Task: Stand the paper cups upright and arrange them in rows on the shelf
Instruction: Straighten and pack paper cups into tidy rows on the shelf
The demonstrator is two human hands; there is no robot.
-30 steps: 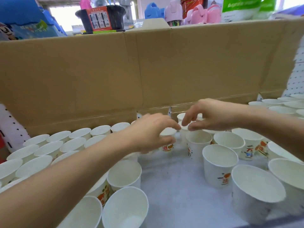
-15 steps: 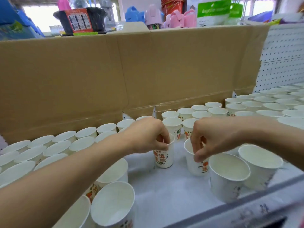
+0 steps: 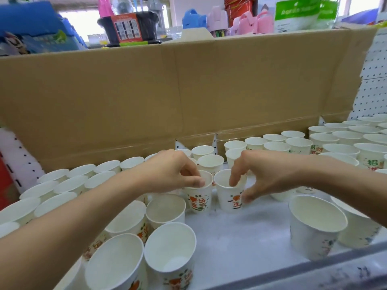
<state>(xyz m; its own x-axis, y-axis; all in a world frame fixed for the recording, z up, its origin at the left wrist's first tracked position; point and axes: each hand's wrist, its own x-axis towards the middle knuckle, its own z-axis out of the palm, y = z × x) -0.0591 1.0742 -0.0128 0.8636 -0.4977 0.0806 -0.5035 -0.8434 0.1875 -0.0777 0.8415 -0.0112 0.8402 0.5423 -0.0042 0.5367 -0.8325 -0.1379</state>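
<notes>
Two white paper cups with orange and green print stand upright side by side in the middle of the white shelf (image 3: 240,233). My left hand (image 3: 169,174) pinches the rim of the left cup (image 3: 199,200). My right hand (image 3: 263,174) holds the right cup (image 3: 228,197), one finger dipped inside its rim and the thumb against its outer wall. Several more upright cups stand in rows at the left (image 3: 69,185) and at the back right (image 3: 335,143).
A tall cardboard wall (image 3: 188,91) closes the back of the shelf, with white pegboard (image 3: 374,65) at the right. Larger-looking cups stand near the front edge at the left (image 3: 169,248) and right (image 3: 316,227). The shelf's grey front lip (image 3: 314,273) runs along the bottom.
Both hands have drawn their cups closer together on the middle of the shelf. The view has shifted, showing more cups at the right.
</notes>
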